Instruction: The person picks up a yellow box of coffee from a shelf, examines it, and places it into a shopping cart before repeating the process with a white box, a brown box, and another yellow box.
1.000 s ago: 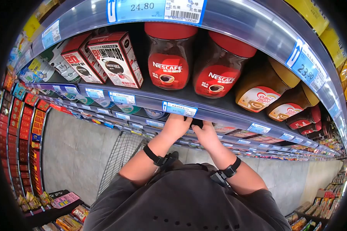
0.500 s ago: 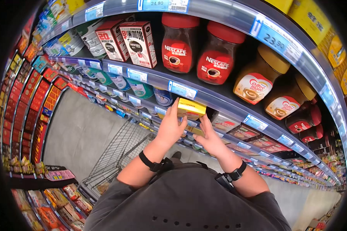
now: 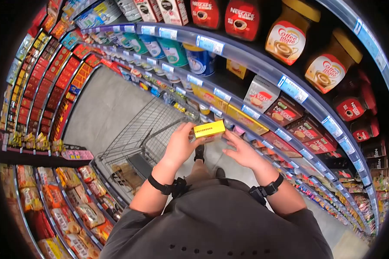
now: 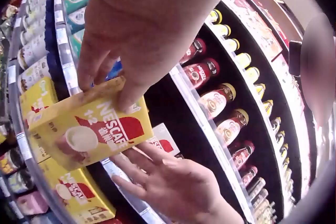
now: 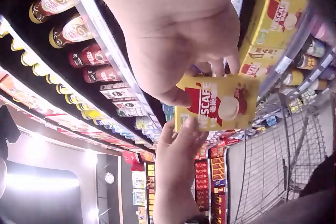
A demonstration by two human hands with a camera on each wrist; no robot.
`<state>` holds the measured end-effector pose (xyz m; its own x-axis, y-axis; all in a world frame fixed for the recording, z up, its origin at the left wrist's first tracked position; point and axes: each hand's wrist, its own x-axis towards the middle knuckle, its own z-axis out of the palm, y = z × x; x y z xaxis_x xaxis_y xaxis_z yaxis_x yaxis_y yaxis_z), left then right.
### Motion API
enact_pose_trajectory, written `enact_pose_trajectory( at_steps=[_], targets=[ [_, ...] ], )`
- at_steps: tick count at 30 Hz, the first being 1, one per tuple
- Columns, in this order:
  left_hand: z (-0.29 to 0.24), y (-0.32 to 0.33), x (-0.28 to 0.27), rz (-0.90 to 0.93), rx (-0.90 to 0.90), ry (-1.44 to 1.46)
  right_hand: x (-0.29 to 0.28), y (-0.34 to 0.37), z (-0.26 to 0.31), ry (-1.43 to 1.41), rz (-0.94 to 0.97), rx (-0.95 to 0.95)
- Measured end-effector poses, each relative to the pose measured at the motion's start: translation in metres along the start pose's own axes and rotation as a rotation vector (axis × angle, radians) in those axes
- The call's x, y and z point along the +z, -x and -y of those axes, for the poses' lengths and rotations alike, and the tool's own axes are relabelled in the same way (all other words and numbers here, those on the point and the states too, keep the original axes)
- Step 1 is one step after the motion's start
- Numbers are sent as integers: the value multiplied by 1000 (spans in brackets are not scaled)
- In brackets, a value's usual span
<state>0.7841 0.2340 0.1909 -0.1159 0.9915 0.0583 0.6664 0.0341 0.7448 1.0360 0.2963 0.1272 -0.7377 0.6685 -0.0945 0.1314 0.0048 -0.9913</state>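
Note:
A yellow Nescafé coffee box (image 3: 209, 128) is held out in front of the body, away from the shelf. My left hand (image 3: 180, 144) grips its left end, and in the left wrist view the thumb (image 4: 131, 94) presses on the printed front face. At the box's other end is my right hand (image 3: 243, 150), its fingers extended close to the edge. The left wrist view shows that right hand (image 4: 176, 182) palm up just below the box (image 4: 92, 129). The right wrist view catches the same box (image 5: 218, 103) with the left hand (image 5: 178, 163) on its end.
A wire shopping cart (image 3: 136, 142) stands at the left behind the hands. Shelves on the right bear Coffee-mate jars (image 3: 286, 39), a white Nescafé box (image 3: 261, 93) and more yellow boxes (image 3: 246, 118). Bagged snacks (image 3: 65, 220) fill a rack at lower left.
Both hands were reaching under the jar shelf; the yellow box then came out between them. Now the left hand has brought it back towards the body, and the head view has tipped down.

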Motion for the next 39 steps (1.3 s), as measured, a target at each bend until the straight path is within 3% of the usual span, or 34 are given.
enact_pose_trajectory(
  at_steps=[2, 3, 5, 11, 13, 17, 19, 21, 26, 29, 32, 35, 39],
  targets=[
    [-3, 26, -7, 92, -123, -127, 12, 5, -12, 37, 104, 6],
    [-5, 36, -12, 76, -139, -127, 17, 7, -4, 39, 126, 2],
    [-5, 57, -22, 232, -82, -198, 28, 8, 25, 66, 274, 10],
    [12, 108, -46, 317, -257, -314, 69, -14, 45, 162, 492, -55],
    [24, 124, -58, 326, -293, -338, 86, -24, 41, 41, 568, 81],
    [61, 167, -95, 224, -333, -255, 131, -47, 22, -131, 583, 221],
    [77, 190, -117, 157, -370, -205, 157, -57, 7, 97, 491, 164],
    [88, 218, -140, -8, -447, -90, 188, -68, -3, 139, 510, 240],
    [129, 289, -175, -284, -628, 148, 275, -97, 15, -149, 674, 486],
    [160, 325, -186, -440, -587, 219, 328, -114, 27, -242, 664, 588],
    [180, 350, -198, -477, -609, 216, 373, -130, 32, -262, 575, 572],
    [196, 360, -213, -447, -688, 296, 405, -146, 35, -251, 645, 555],
    [232, 362, -213, -569, -749, 398, 429, -159, 27, -274, 594, 614]
  ],
)
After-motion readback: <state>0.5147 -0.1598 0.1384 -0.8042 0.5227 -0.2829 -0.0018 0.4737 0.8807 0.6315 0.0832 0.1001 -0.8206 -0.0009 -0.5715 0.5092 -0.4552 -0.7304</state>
